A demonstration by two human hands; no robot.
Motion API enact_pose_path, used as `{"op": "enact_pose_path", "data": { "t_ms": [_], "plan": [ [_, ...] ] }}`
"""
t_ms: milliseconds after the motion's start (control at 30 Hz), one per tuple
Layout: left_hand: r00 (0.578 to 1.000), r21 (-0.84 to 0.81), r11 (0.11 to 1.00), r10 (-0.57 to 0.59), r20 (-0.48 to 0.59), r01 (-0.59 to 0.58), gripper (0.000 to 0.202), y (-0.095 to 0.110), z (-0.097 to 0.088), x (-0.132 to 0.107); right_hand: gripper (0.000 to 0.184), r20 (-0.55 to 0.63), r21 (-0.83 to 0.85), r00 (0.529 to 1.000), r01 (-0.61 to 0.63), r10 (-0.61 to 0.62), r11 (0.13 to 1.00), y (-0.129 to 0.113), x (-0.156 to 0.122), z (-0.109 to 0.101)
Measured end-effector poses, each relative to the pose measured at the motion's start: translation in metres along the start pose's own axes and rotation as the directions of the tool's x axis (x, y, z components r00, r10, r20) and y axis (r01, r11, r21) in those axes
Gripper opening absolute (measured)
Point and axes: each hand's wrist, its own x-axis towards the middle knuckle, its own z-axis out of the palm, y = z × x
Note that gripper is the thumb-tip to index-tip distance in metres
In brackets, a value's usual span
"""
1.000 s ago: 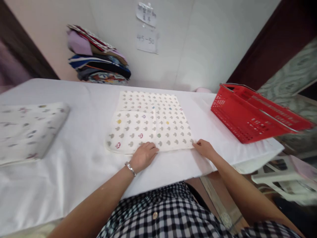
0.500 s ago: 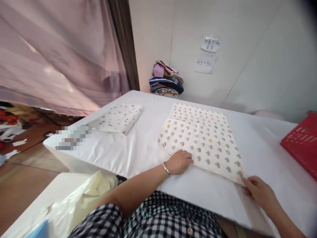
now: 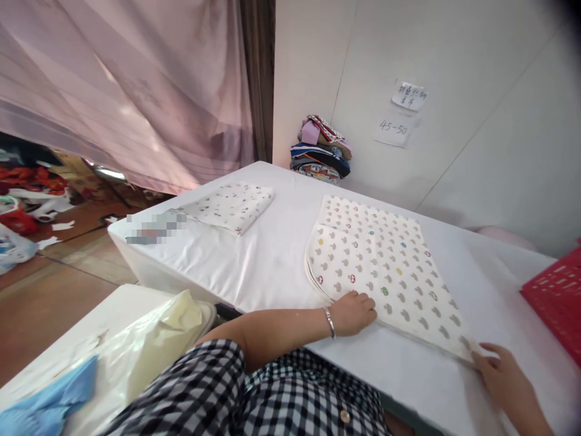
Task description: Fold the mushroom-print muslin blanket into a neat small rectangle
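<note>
Off the left end of the surface, a pale plastic bag (image 3: 154,345) lies crumpled with a blue cloth (image 3: 45,393) beside it, and a pink curtain (image 3: 136,91) hangs behind them. The surface (image 3: 263,266) is covered in white sheeting. At its far left corner lies a small folded cloth (image 3: 231,206), white with scattered small prints, well apart from everything else. Further right, at the far edge against the wall, sits a stack of folded fabrics (image 3: 320,151) in mixed colours. The patterned cloth (image 3: 385,266), cream with rows of grey and a few coloured mushroom shapes, lies flat in the middle of the surface, folded in layers, and runs from near the far edge to the near edge. The left hand (image 3: 354,312), with a bracelet (image 3: 330,321) on the wrist, lies open and palm down, its fingertips on the near left part of the patterned cloth, just inside its rounded corner. Two paper notes (image 3: 399,115) are stuck on the wall above. The right hand (image 3: 502,375) is at the near right corner of the patterned cloth, thumb touching the corner; whether it pinches the fabric cannot be told. At the right edge of the surface stands a red basket (image 3: 556,297), only partly in view.
</note>
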Motion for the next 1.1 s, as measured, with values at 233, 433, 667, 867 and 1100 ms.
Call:
{"op": "enact_pose_path", "data": {
  "t_ms": [233,433,667,867,1100],
  "plan": [
    [0.998,-0.023,0.999,-0.027,-0.059,0.026,0.012,-0.013,-0.004,-0.024,0.045,0.021,-0.172,0.997,0.082,-0.080,0.982,-0.011,-0.021,-0.004],
    [0.995,-0.045,0.994,-0.100,-0.013,0.100,0.018,-0.027,-0.024,-0.047,0.033,0.003,0.106,0.859,0.508,-0.511,0.855,-0.089,-0.041,0.009],
    [0.975,-0.155,0.963,-0.214,0.065,0.222,0.022,-0.038,-0.041,-0.068,0.020,0.159,0.419,0.518,0.735,-0.840,0.533,-0.207,-0.067,0.030],
    [0.960,-0.225,0.934,-0.280,0.023,0.277,0.026,-0.041,-0.041,-0.071,0.013,0.201,0.410,0.442,0.773,-0.874,0.485,-0.224,-0.066,0.044],
    [0.951,-0.209,0.928,-0.307,0.035,0.307,0.020,-0.041,-0.037,-0.066,0.018,0.052,0.363,0.437,0.829,-0.898,0.425,-0.217,-0.074,0.058]
  ]
}}
